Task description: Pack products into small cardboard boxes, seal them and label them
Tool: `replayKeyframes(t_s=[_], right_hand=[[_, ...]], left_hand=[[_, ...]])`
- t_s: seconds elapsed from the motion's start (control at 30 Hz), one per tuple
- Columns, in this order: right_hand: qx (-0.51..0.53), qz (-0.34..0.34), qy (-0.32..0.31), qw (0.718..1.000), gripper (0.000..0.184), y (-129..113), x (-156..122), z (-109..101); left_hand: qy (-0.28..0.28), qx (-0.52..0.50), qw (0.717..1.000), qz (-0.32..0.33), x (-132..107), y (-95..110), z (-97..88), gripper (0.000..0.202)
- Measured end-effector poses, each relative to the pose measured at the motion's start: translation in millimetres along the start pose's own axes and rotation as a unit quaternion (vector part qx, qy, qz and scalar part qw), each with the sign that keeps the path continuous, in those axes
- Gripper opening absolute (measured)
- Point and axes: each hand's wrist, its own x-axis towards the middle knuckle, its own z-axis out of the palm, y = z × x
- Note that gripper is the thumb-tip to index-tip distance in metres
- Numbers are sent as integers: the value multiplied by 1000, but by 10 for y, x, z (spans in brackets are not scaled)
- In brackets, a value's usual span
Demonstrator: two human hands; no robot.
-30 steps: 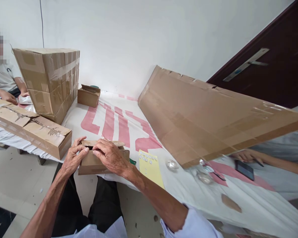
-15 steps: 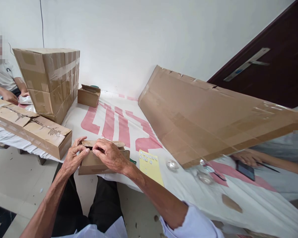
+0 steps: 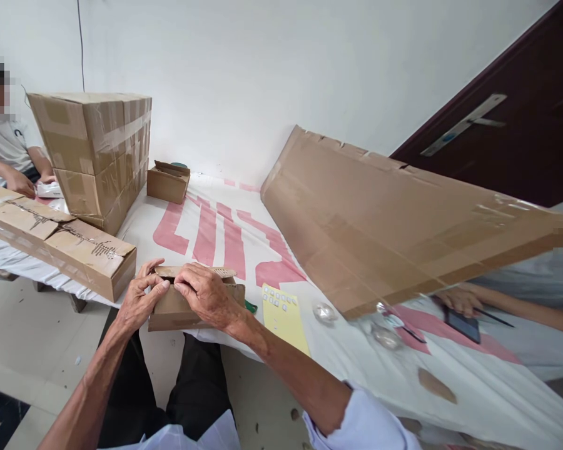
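White wall (image 3: 225, 75) backs a cloth-covered table (image 3: 141, 231). At far left, a long carton (image 3: 60, 240) lies along the table edge; a taped stack of cartons (image 3: 91, 144) stands behind it. My left hand (image 3: 141, 297) clasps the left end of a small cardboard box (image 3: 171, 309), thumb at the opening. Box position: directly before me at the near table edge, long axis running left to right across my body, opening upward. My right hand (image 3: 206, 294) lies over the top from the right, fingers bent to the opening; I cannot tell whether they pinch the rim or merely press it. Both hands touch the box, so neither is nearer. Further right: a yellow sheet (image 3: 284, 325), a round clear object (image 3: 324, 312), a large cardboard panel (image 3: 380, 225) and a co-worker's hand (image 3: 462, 300).
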Motion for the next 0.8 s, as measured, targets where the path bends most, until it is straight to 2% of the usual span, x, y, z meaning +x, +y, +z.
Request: replayKeyframes(t_s=[0.13,0.4,0.57,0.8], right_hand=[[-44,-30,15,998,22,-16,-39,38],[36,-4,30,999,21,-9,-102,40],[38,-28,16,999,19,9,-80,-17],[38,-49,56,996,21,-68,-117,23]], left_hand=[[16,-5,1000,5,10,8,22,49],[21,4,1000,12,20,-7,35,50],[29,1,1000,11,21,-4,42,51],[48,32,998,7,26,-25,52,47]])
